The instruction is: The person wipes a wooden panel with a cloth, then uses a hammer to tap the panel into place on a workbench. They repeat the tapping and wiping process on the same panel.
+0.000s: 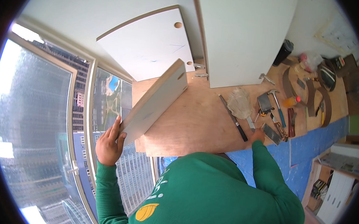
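My left hand (pixel 109 143) grips the near end of a white board (pixel 153 105) with a wood-toned edge, thumb on its face and fingers over the edge. The board stands tilted on its long edge on the plywood tabletop (pixel 195 120), a round hole near its far end. At the table's near edge my right hand (pixel 257 136) is closed at the end of a narrow grey strip (pixel 250 123), its fingers partly hidden. That strip meets a crusty beige slab (pixel 238 103). Just left of the hand lies a long black-handled tool (pixel 234 119).
Two more white panels, a curved one (pixel 150 42) and a tall hinged one (pixel 242 38), lean at the back. To the right lie a claw hammer (pixel 278 108), a dark block (pixel 270 134), an orange bottle (pixel 291 101) and sanding belts (pixel 326 106). A window (pixel 35 117) is at left.
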`<state>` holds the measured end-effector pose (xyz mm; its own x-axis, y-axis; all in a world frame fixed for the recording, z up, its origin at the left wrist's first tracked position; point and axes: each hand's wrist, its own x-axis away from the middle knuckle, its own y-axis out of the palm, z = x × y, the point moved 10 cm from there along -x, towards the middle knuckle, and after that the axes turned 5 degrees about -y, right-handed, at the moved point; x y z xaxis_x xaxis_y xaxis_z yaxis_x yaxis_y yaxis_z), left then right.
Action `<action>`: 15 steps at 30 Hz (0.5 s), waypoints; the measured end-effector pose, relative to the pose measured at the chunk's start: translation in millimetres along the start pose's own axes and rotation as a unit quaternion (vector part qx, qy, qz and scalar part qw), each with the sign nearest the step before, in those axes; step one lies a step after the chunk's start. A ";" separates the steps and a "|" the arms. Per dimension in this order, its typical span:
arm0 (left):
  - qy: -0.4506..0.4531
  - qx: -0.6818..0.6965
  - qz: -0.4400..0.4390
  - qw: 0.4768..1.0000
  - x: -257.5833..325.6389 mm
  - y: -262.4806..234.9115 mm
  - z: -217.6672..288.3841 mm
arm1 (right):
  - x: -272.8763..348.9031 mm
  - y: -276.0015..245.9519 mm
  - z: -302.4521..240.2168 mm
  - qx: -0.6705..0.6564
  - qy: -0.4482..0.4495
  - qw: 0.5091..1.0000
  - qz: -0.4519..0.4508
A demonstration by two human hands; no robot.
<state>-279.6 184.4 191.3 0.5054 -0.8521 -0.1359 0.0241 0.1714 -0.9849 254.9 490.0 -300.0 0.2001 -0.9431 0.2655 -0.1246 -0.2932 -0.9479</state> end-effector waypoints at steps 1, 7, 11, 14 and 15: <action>0.014 0.000 0.003 1.000 1.5 -1.1 4.1 | -0.3 -2.8 0.9 -0.029 0.004 0.999 0.013; 0.026 0.014 -0.002 1.000 11.9 -2.1 13.2 | 8.7 -19.4 -12.5 -0.066 -0.004 0.997 0.042; 0.013 0.016 -0.002 1.000 15.6 -1.8 12.5 | 4.2 -15.8 -14.8 -0.051 0.001 0.998 0.030; 0.012 0.016 -0.010 1.000 17.0 -1.2 12.5 | -6.5 -4.8 -8.9 -0.099 -0.001 0.995 0.014; 0.006 0.015 -0.012 1.000 17.6 -1.0 11.6 | -10.9 -0.5 -8.3 -0.080 -0.013 0.997 0.004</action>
<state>-260.7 175.0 191.2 0.4939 -0.8621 -0.1131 0.0627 0.1650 -0.9843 244.7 499.2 -301.0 0.2227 -0.9419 0.2514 -0.2802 -0.3088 -0.9089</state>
